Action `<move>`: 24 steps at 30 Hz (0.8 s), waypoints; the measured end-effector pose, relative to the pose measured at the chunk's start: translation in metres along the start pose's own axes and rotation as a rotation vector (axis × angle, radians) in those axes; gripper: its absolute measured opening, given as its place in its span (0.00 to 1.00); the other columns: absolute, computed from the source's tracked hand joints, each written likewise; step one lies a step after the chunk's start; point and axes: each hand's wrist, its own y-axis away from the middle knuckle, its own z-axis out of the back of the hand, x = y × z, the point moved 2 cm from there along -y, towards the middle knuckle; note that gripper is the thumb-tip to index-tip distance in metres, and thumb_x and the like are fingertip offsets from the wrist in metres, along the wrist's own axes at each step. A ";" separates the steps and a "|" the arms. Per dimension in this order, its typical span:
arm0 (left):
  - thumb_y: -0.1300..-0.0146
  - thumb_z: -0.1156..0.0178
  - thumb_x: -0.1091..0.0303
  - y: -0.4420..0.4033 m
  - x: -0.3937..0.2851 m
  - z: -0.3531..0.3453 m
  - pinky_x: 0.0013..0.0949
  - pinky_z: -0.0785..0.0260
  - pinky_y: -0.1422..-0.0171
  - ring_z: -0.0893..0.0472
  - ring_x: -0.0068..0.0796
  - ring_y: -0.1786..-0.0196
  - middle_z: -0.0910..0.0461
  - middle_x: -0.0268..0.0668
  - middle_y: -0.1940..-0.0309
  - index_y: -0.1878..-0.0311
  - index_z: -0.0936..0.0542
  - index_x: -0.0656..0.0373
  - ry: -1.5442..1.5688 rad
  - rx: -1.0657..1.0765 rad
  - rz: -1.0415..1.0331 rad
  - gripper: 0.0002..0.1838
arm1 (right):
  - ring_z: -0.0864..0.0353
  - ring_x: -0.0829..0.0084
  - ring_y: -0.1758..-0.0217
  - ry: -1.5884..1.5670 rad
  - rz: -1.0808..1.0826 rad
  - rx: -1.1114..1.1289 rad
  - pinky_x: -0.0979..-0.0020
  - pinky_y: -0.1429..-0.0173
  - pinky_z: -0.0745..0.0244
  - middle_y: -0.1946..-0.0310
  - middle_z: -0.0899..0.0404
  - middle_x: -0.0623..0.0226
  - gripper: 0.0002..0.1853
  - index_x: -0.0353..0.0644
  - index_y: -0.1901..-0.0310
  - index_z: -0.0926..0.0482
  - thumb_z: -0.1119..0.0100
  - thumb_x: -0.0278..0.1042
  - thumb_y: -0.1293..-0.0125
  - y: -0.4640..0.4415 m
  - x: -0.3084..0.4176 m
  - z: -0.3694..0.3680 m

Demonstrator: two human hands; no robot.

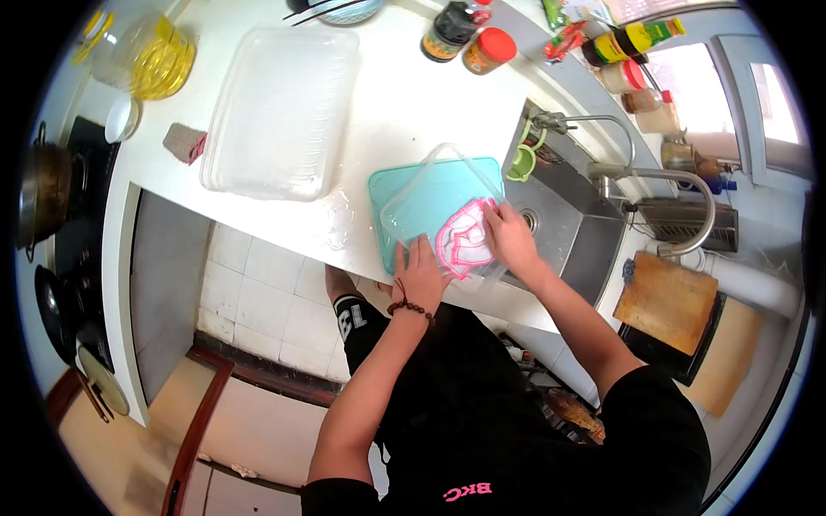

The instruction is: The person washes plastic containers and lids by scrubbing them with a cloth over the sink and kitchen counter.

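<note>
A white cloth with pink edging [465, 240] lies bunched on a clear plastic lid [401, 203], whose rounded rim shows over a turquoise rectangular tray or lid [379, 191]. My right hand [511, 238] is closed on the right side of the cloth, fingers bent into it. My left hand [419, 273], with a beaded bracelet at the wrist, lies on the lid's near side. Its fingers are stretched out flat and its thumb points toward the cloth. Whether any part of this hand goes under the rim is hidden.
Left on the counter stands a large clear plastic container [280, 112], with wet patches nearby. A sink [559, 211] with a faucet [619, 129] adjoins on the right. Jars [490, 52] stand at the back; an oil jug [159, 58] and stove [90, 172] are at far left.
</note>
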 end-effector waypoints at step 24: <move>0.55 0.25 0.31 -0.056 -0.021 0.047 0.63 0.45 0.22 0.49 0.47 0.16 0.49 0.46 0.17 0.22 0.39 0.63 -0.207 0.423 -0.067 0.64 | 0.23 0.58 0.49 -0.127 -0.105 -0.088 0.57 0.48 0.33 0.55 0.24 0.58 0.24 0.52 0.34 0.25 0.38 0.44 0.30 0.001 0.019 -0.002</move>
